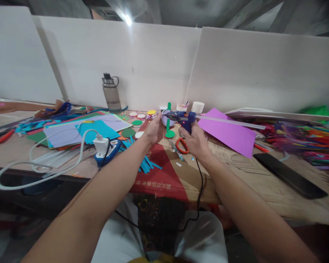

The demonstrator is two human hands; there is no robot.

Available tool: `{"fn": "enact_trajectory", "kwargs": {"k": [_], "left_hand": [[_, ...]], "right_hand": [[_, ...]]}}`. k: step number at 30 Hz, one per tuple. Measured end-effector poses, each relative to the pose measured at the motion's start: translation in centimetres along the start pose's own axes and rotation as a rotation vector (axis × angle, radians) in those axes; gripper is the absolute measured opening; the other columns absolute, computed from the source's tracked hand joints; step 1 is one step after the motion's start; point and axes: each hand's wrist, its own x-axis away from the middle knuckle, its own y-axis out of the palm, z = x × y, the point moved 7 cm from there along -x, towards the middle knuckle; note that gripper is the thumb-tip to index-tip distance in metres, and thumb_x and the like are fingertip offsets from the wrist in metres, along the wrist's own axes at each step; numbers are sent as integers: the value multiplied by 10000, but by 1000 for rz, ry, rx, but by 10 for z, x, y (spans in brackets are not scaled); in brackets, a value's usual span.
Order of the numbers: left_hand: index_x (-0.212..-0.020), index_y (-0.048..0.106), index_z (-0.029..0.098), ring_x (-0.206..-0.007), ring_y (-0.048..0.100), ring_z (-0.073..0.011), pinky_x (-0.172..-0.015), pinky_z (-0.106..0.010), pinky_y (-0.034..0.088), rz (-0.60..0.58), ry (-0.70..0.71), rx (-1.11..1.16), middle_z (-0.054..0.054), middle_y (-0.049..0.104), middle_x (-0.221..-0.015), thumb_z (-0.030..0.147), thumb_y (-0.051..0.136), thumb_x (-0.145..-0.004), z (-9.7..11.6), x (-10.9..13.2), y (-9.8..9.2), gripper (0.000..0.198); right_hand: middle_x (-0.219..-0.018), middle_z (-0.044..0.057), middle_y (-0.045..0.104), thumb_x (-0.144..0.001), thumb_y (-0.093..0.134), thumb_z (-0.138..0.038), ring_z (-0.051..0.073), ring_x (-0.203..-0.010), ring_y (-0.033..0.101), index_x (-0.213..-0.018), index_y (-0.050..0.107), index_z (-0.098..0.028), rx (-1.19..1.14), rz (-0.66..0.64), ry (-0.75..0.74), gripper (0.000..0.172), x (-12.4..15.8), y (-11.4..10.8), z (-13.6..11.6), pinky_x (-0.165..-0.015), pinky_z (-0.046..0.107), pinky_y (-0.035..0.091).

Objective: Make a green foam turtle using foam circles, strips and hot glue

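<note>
My right hand (195, 138) grips a blue hot glue gun (185, 117) by its handle. A long clear glue stick (230, 121) juts from the gun's rear, and its nozzle points left. My left hand (155, 130) is closed on a round pale lilac disc (167, 119), held up at the nozzle. Across the disc runs a green strip (168, 125) with a green round piece (169, 134) at its lower end. Whether the nozzle touches the disc I cannot tell. Orange-handled scissors (182, 145) lie on the cardboard below my hands, beside a pen (177, 150).
Left of my arm, a white plug (101, 145) sits in a blue power socket (107, 155). Behind it are coloured sheets (98, 132) and a water bottle (111, 93). A purple sheet (227, 133), a black phone (290, 175) and piled pipe cleaners (304, 140) lie to the right.
</note>
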Motion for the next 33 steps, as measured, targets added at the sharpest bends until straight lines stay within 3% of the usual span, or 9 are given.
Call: {"fn": "enact_trajectory", "kwargs": {"k": [12, 19, 27, 33], "left_hand": [[-1110, 689, 188, -1024, 698, -224, -944, -386, 525, 11, -13, 0, -58, 770, -965, 374, 338, -1018, -2, 0, 0, 408], [-1065, 692, 173, -966, 701, -194, -912, -338, 524, 10, 9, 3, -66, 764, -989, 380, 407, -1002, 2, -1, -1, 358], [-921, 701, 173, -938, 698, -186, -899, -320, 525, 10, 32, -6, -53, 767, -911, 382, 360, -1013, 7, -1, 0, 410], [-1073, 705, 178, -983, 701, -209, -938, -342, 519, 10, 11, 10, -60, 772, -949, 406, 397, -994, 10, 2, 4, 391]], "right_hand": [[-1170, 140, 675, -874, 532, -288, 308, -1035, 621, -1305, 551, -200, 2, -15, -14, 441, -2, 1, -3, -944, 494, 467], [-1129, 143, 701, -871, 535, -299, 301, -983, 645, -1275, 566, -189, 37, -73, 33, 420, -1, 2, -5, -905, 473, 485], [-1181, 147, 689, -869, 537, -303, 301, -1035, 642, -1262, 574, -193, 66, -110, 43, 410, 0, 4, -6, -910, 447, 485], [-1127, 151, 701, -870, 536, -290, 309, -1015, 646, -1299, 563, -176, 133, -149, 74, 445, 2, 5, -7, -892, 449, 485]]}}
